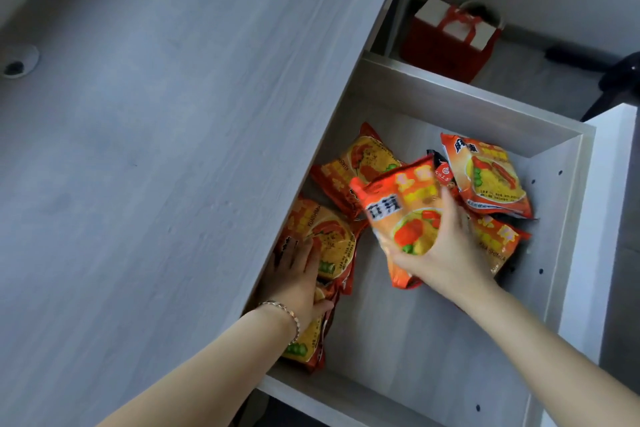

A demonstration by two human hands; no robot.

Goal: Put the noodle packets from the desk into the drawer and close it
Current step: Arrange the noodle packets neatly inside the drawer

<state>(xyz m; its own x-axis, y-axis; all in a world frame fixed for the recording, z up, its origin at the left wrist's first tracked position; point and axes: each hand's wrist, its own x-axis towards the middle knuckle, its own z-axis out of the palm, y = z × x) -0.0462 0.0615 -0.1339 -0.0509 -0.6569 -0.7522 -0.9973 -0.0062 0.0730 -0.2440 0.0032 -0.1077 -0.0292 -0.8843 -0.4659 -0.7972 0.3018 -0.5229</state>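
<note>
The pale wooden drawer (460, 104) stands pulled out from under the grey desk (173, 132). Several orange-red noodle packets lie inside it. My right hand (450, 253) grips one packet (401, 208) and holds it tilted above the drawer floor. My left hand (299, 279), with a bracelet on the wrist, rests on a stack of packets (332, 246) at the drawer's left side, partly under the desk edge; its fingers curl around the stack's edge. More packets lie at the back left (356, 166) and at the right (491, 177).
A red and white gift bag (450, 42) sits on the floor beyond the drawer. A dark chair base (616, 80) shows at the upper right. A round cable grommet (17, 62) sits in the desk top at the far left.
</note>
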